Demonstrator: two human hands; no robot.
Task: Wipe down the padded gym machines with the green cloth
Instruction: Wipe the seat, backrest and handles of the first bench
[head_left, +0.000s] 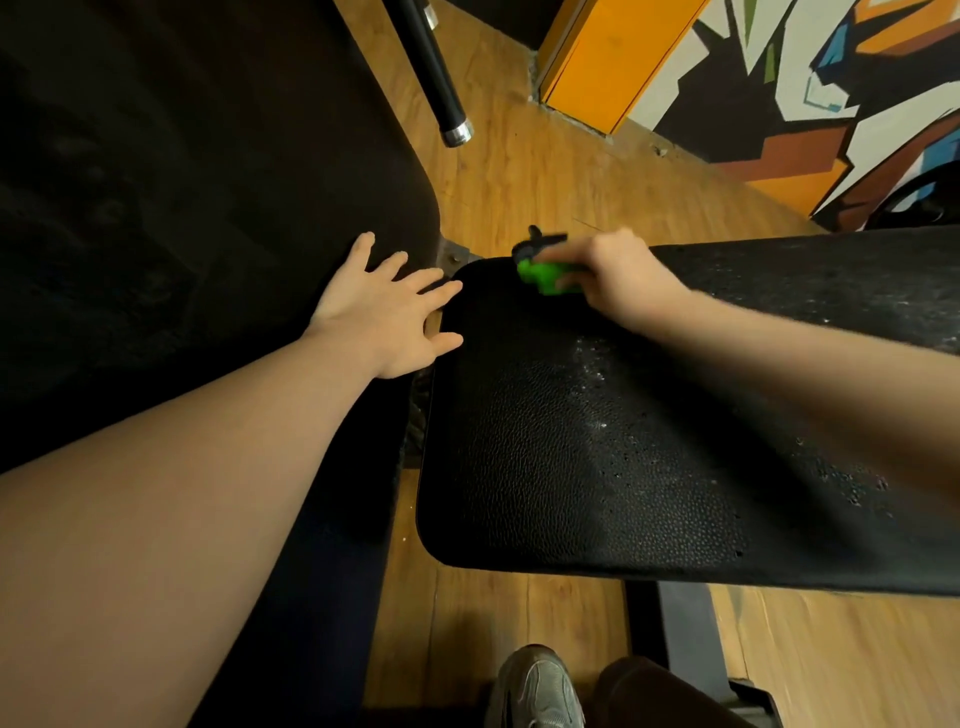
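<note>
The green cloth (545, 277) is bunched under the right hand (618, 280), whose fingers curl over it and press it onto the far left corner of the black padded seat (561, 457). Only a crumpled bit of the cloth shows past the fingertips, and the hand is blurred. Just beyond the cloth a small dark knob or lever (537, 241) sticks up at the pad's edge; what it is I can't make out. Across from it, the left hand (389, 317) lies flat with fingers spread wide, holding nothing, its palm on the big dark padded backrest (182, 208) and its fingertips reaching the seat's near corner. White specks and a dull smear mark the seat below the right forearm. Farther out lie wooden floor (519, 171), a black bar with a metal tip (441, 83) and a painted wall (805, 78). A grey shoe (540, 691) stands beneath the pad.
</note>
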